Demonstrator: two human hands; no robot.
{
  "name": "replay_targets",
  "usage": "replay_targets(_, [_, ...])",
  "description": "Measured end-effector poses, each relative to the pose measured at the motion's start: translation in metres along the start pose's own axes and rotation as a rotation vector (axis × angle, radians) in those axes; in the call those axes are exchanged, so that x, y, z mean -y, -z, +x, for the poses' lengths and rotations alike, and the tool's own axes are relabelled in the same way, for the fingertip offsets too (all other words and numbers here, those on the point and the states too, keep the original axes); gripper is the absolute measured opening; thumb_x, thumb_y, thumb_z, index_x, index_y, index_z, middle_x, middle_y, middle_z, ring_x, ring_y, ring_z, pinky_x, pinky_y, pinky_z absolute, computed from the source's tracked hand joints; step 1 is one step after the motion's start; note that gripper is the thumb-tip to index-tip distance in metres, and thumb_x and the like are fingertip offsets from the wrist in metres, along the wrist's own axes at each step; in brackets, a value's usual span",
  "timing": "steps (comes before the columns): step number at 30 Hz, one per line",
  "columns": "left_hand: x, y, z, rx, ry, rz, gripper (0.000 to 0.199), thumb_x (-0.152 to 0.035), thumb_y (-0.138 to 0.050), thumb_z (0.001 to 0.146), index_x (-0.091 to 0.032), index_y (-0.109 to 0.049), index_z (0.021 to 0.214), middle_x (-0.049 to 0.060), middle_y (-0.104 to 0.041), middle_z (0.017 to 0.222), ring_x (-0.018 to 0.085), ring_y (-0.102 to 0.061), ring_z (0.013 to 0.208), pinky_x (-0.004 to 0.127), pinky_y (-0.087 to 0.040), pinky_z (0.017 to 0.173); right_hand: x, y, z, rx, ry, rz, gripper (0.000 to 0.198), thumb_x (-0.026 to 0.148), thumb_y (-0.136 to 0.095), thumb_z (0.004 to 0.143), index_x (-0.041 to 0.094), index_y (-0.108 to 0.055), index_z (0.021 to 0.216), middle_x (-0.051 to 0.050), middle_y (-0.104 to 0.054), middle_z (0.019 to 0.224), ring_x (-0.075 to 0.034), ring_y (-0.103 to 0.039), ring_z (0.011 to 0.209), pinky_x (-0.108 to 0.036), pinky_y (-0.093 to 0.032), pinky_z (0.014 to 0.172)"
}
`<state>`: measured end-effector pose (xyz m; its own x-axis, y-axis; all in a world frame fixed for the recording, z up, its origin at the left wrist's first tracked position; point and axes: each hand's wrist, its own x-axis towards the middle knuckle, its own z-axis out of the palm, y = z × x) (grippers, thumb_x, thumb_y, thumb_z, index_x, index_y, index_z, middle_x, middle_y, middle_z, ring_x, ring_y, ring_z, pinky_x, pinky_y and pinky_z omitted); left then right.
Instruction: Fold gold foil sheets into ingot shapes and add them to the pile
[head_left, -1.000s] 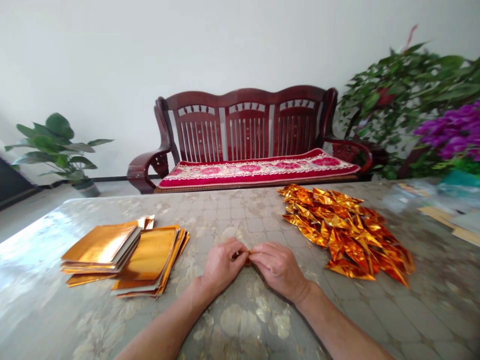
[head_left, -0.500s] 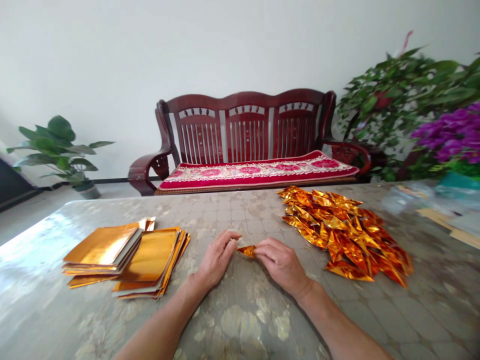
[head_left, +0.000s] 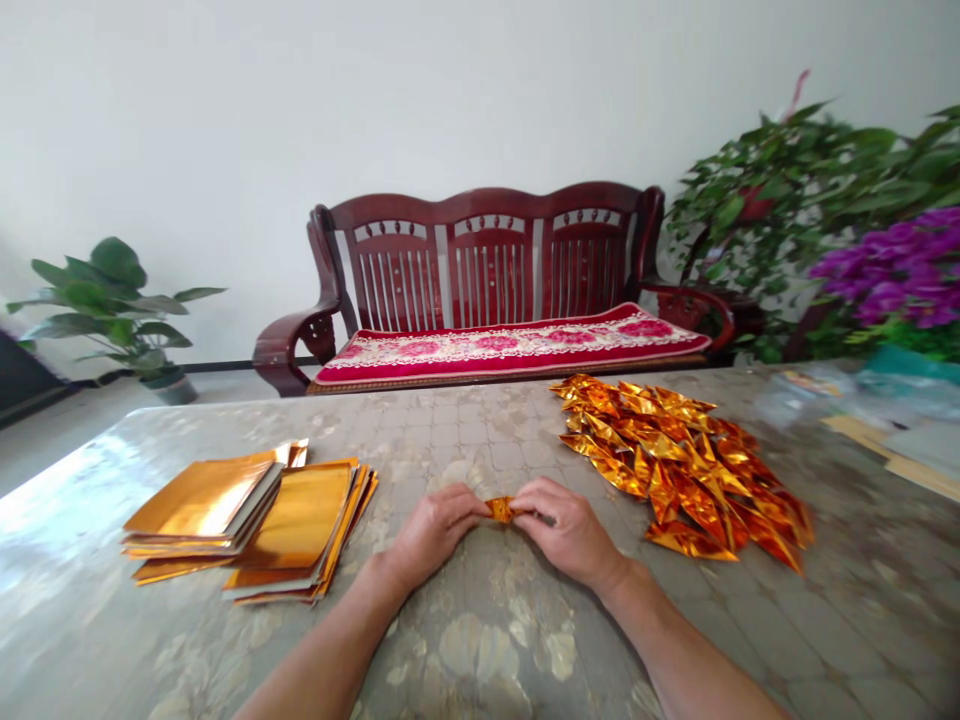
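Across the surface, left hand and right hand pinch a folded gold-foil piece, each grip closed; hard pulling could tear it.

The foil is covered at both ends by fingers; at three o'clock, flowers are cut off.

Bare forearms, L & R
L hand & R hand bare too, fingers incl.; forearms uncovered to btm edge of view.
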<state>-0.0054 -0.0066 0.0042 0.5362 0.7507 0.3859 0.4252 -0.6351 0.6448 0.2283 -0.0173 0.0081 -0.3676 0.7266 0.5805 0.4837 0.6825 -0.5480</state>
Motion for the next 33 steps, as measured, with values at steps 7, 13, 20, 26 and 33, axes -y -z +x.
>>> replay_targets(7, [0.007, -0.002, -0.002, -0.095, 0.024, 0.08, 0.017, -0.022, -0.053, 0.095, -0.021, -0.07, 0.092, 0.002, -0.068, 0.085, 0.013, -0.064, 0.081, 0.024, -0.051, 0.076, -0.006, 0.007, -0.002, 0.125, -0.055, 0.071, 0.032, 0.008, -0.058, 0.085, 0.023, -0.073, 0.108, -0.004, -0.075, 0.101, -0.016, -0.07, 0.092, -0.029, -0.056, 0.085])
replay_targets(13, [0.002, -0.003, -0.002, -0.077, 0.05, 0.11, 0.016, -0.024, -0.055, 0.094, -0.02, -0.069, 0.086, 0.002, -0.069, 0.083, 0.013, -0.064, 0.078, 0.024, -0.051, 0.074, -0.012, 0.005, -0.005, 0.12, -0.104, 0.047, 0.026, 0.016, -0.059, 0.089, 0.028, -0.076, 0.105, 0.0, -0.077, 0.1, -0.017, -0.073, 0.088, -0.028, -0.059, 0.081])
replay_targets(20, [-0.002, -0.01, -0.001, -0.071, 0.039, 0.067, 0.017, -0.026, -0.056, 0.095, -0.023, -0.072, 0.092, 0.001, -0.072, 0.086, 0.013, -0.067, 0.079, 0.022, -0.052, 0.075, -0.01, -0.003, -0.006, 0.056, -0.145, 0.029, 0.026, 0.015, -0.062, 0.088, 0.031, -0.077, 0.103, 0.002, -0.078, 0.097, -0.017, -0.074, 0.085, -0.027, -0.059, 0.077])
replay_targets(26, [-0.002, -0.011, 0.001, -0.105, 0.057, -0.024, 0.016, -0.027, -0.058, 0.094, -0.024, -0.074, 0.095, 0.0, -0.074, 0.086, 0.013, -0.068, 0.079, 0.023, -0.053, 0.076, -0.008, -0.005, -0.005, 0.047, -0.134, 0.044, 0.027, 0.013, -0.062, 0.087, 0.03, -0.076, 0.102, 0.002, -0.078, 0.096, -0.016, -0.074, 0.084, -0.025, -0.059, 0.076])
replay_targets(33, [-0.007, -0.015, 0.001, -0.133, 0.126, -0.07, 0.014, -0.016, -0.064, 0.087, -0.023, -0.075, 0.088, -0.001, -0.075, 0.083, 0.013, -0.07, 0.078, 0.022, -0.052, 0.075, -0.003, -0.009, -0.004, 0.03, -0.112, 0.059, 0.027, 0.011, -0.063, 0.086, 0.03, -0.077, 0.1, 0.003, -0.078, 0.094, -0.015, -0.074, 0.082, -0.024, -0.058, 0.076])
